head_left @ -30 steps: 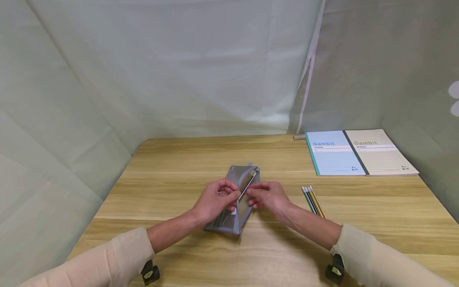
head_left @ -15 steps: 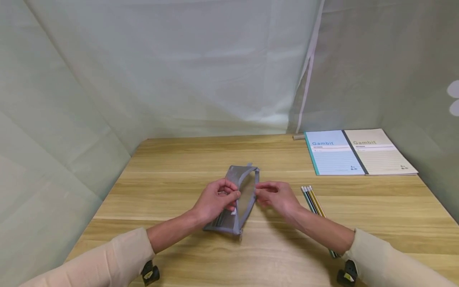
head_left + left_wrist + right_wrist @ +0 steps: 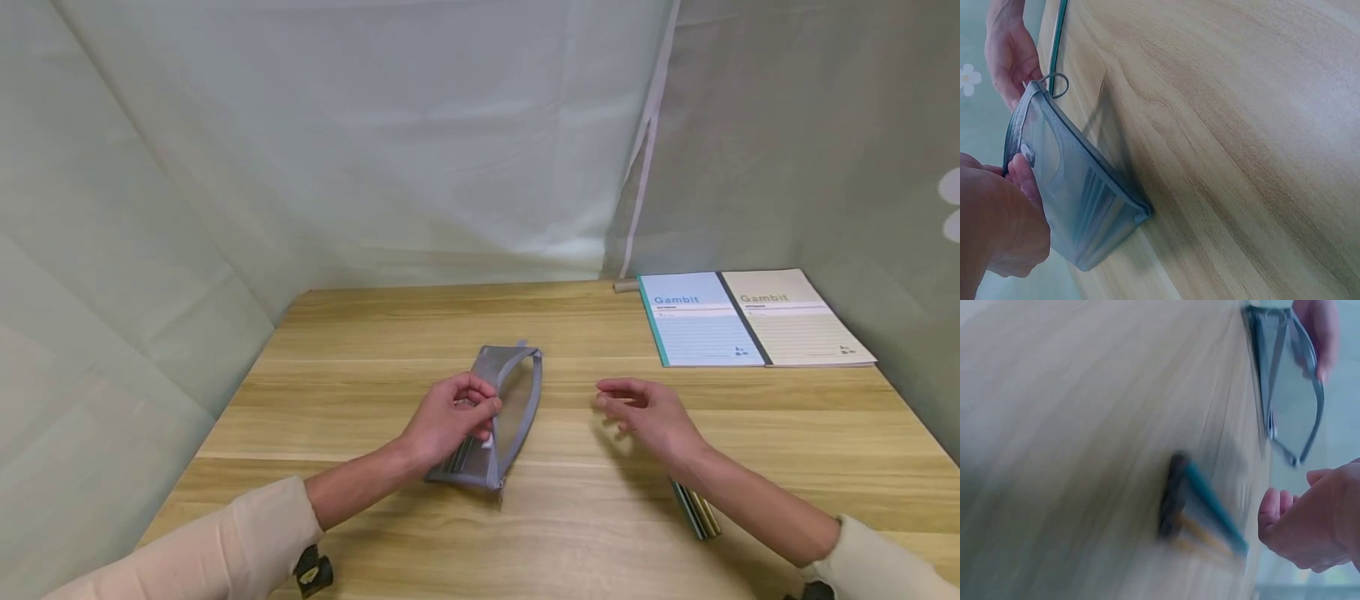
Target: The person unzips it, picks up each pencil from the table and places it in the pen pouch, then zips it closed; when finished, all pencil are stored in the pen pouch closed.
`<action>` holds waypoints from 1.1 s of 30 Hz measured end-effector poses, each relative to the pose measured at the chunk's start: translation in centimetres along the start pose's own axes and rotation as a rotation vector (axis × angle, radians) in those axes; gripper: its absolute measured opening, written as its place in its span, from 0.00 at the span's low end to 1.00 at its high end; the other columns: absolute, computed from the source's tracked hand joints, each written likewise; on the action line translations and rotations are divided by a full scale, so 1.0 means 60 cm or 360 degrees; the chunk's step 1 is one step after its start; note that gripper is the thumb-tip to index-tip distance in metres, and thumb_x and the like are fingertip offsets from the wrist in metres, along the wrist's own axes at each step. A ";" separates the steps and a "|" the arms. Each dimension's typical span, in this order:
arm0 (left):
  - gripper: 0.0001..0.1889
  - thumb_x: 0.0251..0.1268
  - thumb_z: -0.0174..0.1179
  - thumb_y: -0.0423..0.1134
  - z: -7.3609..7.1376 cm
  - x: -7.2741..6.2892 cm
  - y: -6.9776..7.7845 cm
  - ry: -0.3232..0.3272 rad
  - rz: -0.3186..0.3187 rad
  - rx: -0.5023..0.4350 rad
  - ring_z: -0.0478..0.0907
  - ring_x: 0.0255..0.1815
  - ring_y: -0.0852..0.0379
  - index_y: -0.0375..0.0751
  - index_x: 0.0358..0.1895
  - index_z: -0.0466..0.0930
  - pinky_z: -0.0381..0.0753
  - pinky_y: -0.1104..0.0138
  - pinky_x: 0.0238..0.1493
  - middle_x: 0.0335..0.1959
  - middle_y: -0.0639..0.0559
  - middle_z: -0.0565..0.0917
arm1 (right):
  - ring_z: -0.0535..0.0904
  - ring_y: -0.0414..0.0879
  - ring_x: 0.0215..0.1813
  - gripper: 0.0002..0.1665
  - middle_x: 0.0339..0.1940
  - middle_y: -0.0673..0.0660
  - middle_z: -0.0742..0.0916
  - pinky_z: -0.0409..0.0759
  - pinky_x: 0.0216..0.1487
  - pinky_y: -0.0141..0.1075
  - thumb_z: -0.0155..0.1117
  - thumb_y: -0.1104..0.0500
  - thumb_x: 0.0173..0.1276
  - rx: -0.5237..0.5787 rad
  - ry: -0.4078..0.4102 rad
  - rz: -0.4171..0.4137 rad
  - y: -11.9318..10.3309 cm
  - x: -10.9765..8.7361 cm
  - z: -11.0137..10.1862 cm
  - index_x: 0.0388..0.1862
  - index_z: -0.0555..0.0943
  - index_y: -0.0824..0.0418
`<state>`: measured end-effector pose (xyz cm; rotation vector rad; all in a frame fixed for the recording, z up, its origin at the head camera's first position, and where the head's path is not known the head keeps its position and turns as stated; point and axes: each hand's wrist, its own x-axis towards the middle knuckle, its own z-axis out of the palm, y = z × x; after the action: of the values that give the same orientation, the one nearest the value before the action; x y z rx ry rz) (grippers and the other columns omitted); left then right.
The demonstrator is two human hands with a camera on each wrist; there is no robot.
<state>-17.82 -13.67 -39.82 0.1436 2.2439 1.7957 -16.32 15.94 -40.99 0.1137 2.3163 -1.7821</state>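
Note:
A grey mesh pencil case stands at the middle of the table with its zipped mouth spread wide. My left hand pinches the near side of that mouth. Through the mesh, several pencils show inside the case in the left wrist view. My right hand hovers to the right of the case, fingers loosely bent and holding nothing. Beneath the right forearm lie several loose pencils, partly hidden by the arm. Those pencils appear blurred in the right wrist view.
Two notebooks with "Gambit" on their covers lie side by side at the back right of the wooden table. A small grey cylinder sits at the back edge beside them. Pale fabric hangs behind the table.
The black pencil has gone down into the case, out of sight in the head view. My right hand has left the mouth and moved right over the loose pencils. My left hand stays put.

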 end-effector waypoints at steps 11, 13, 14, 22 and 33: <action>0.09 0.74 0.66 0.29 -0.006 0.001 0.006 -0.0005 0.0006 -0.0022 0.84 0.31 0.56 0.29 0.49 0.79 0.91 0.67 0.35 0.39 0.43 0.82 | 0.82 0.50 0.60 0.31 0.69 0.66 0.82 0.87 0.49 0.30 0.63 0.54 0.83 -0.0238 0.0102 -0.0037 0.036 -0.025 -0.087 0.78 0.72 0.66; 0.08 0.74 0.66 0.29 -0.007 0.001 0.007 -0.0008 0.0011 -0.0026 0.84 0.31 0.56 0.29 0.49 0.79 0.91 0.67 0.35 0.39 0.43 0.82 | 0.82 0.53 0.61 0.31 0.68 0.67 0.82 0.87 0.47 0.31 0.63 0.55 0.83 -0.0297 0.0100 -0.0049 0.044 -0.029 -0.096 0.77 0.72 0.67; 0.08 0.74 0.66 0.29 -0.007 0.001 0.007 -0.0010 0.0014 -0.0025 0.84 0.31 0.56 0.29 0.49 0.79 0.91 0.67 0.35 0.39 0.43 0.81 | 0.83 0.54 0.60 0.31 0.67 0.68 0.82 0.87 0.46 0.31 0.63 0.56 0.82 -0.0326 0.0097 -0.0066 0.047 -0.030 -0.100 0.77 0.72 0.68; 0.08 0.74 0.65 0.28 -0.009 0.002 0.006 -0.0020 0.0022 -0.0022 0.83 0.30 0.57 0.29 0.49 0.78 0.91 0.67 0.35 0.39 0.43 0.81 | 0.85 0.54 0.54 0.28 0.57 0.66 0.87 0.87 0.42 0.29 0.68 0.61 0.79 -0.0470 0.0127 -0.0142 0.072 -0.040 -0.114 0.71 0.75 0.73; 0.08 0.74 0.66 0.29 -0.010 0.004 0.006 -0.0018 0.0032 0.0011 0.84 0.30 0.57 0.29 0.48 0.79 0.91 0.66 0.35 0.39 0.42 0.82 | 0.81 0.38 0.40 0.25 0.46 0.60 0.88 0.83 0.38 0.26 0.72 0.67 0.73 -0.0482 0.0158 -0.0403 0.099 -0.047 -0.117 0.66 0.79 0.75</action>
<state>-18.25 -14.10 -39.40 0.1781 2.2490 1.7927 -13.31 24.45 -44.29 -0.1493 2.7464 -1.5314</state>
